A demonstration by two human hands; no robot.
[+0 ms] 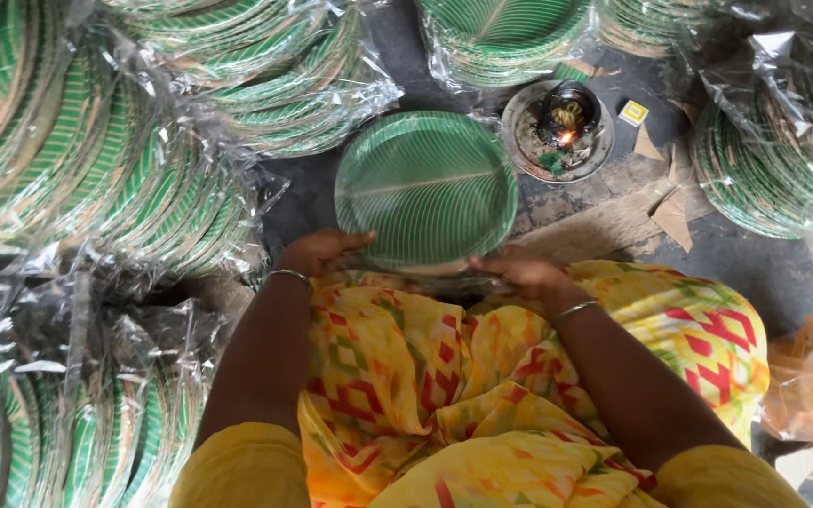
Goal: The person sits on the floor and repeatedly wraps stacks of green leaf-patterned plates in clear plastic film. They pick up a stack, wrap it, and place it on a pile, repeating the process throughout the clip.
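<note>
In the middle of the frame, a bit above centre, there's a round green plate (425,186) printed with leaf veins, sitting on top of what looks like a short stack of the same, right at the edge of the person's lap. All around it are clear plastic bags stuffed with more green plates on edge: a huge pile of bagged stacks (77,169) filling the left side, another bag (505,38) at top centre, and more (783,150) on the right. Just right of the plate, upper centre-right, is a small metal tray (559,132) holding a dark little lamp with a flame burning, plus some green bits. Cardboard scraps (665,202) lie on the dark floor nearby. Hands now: the left hand (322,249) is on the plate's lower left rim, fingers curled loosely, thumb lying over the edge. The right hand (519,268) is at the lower right rim, palm down, fingers spread fairly flat against the edge. Both look like a light hold, not a tight grip. Both arms reach forward over a yellow patterned cloth (406,386), a thin bangle on each wrist.
</note>
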